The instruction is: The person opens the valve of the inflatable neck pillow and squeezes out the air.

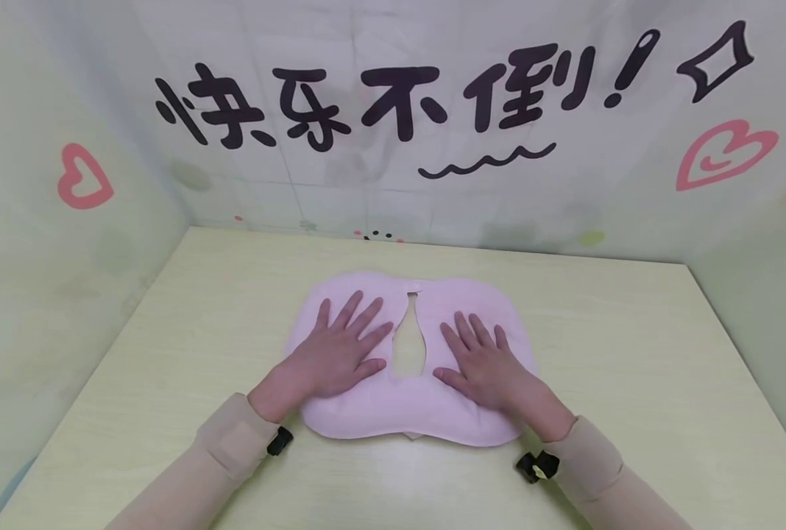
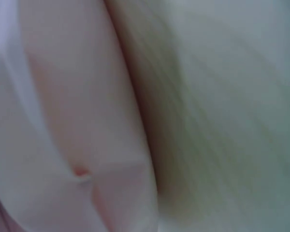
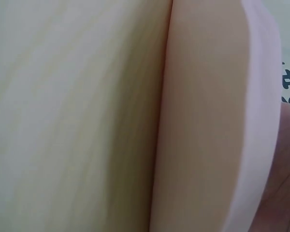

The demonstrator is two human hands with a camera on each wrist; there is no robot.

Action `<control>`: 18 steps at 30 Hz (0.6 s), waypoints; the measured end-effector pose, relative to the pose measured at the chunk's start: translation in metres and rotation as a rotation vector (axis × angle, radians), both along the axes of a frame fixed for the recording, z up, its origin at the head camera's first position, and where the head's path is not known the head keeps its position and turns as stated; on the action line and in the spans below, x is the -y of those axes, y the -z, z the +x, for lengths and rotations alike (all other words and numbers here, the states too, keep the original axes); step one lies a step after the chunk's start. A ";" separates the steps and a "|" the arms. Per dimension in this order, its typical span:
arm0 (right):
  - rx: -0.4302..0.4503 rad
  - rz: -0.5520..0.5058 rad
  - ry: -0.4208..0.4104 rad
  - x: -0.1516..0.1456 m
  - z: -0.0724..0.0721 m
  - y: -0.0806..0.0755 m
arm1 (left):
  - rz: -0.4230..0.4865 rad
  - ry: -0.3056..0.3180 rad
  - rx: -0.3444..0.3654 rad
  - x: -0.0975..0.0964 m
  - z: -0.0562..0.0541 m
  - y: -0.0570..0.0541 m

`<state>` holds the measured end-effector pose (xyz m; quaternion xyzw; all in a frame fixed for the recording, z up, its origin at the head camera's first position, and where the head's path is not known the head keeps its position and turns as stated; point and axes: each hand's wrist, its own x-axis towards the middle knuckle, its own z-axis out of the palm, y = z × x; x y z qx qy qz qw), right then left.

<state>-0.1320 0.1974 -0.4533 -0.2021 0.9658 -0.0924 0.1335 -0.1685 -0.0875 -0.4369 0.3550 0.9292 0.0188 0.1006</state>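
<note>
A pink pillow-like cushion point(image 1: 409, 408) with a bottle-shaped slot through its middle lies flat on the table. On its left half rests my left hand point(image 1: 337, 355), fingers straight and spread, thumb pointing toward the slot. My right hand point(image 1: 486, 366) lies palm down on the right half, its fingers also extended. The left wrist view is filled by the cushion's pale side point(image 2: 87, 106), with a small fold low in it. In the right wrist view the cushion's side point(image 3: 203, 116) stands against the wood-grain surface, and part of the right palm point(image 3: 282, 179) shows at the edge.
The pale wood-grain table point(image 1: 631, 353) extends around the cushion. A printed cloth backdrop point(image 1: 380, 199) with large black characters and hearts rises behind it and along both sides. Black wrist cameras hang under both sleeves, the right one point(image 1: 537, 466) near the cushion's front corner.
</note>
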 end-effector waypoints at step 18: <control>-0.020 0.001 -0.034 -0.004 0.000 0.000 | -0.020 0.006 -0.015 -0.004 -0.001 0.000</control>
